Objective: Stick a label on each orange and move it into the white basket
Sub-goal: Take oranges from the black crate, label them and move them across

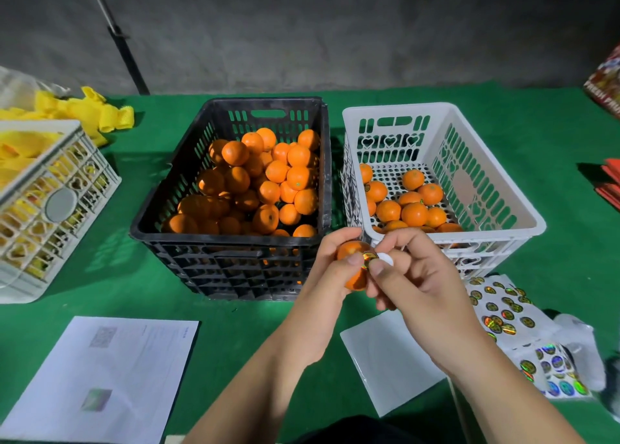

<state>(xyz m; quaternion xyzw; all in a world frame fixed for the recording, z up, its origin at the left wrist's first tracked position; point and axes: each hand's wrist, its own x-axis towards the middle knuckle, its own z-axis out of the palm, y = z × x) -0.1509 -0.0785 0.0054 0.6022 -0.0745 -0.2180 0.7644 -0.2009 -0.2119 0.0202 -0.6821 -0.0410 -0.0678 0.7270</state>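
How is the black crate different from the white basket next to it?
The black crate is piled high with oranges; the white basket holds only a partial layer, with bare floor showing. The black crate looks bigger and sits left of the white basket. The white basket has heart-shaped cutouts; the black crate has plain slots. Both are slotted plastic and stand on the green cloth.

A printed paper sheet (100, 376) lies on the green bench (235, 326); a grey crate (50, 208) holds yellow foam nets (20, 148).

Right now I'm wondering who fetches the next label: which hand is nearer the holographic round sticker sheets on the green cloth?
Right. The right hand is just left of the sticker sheets; the left hand, holding the orange, is farther left.
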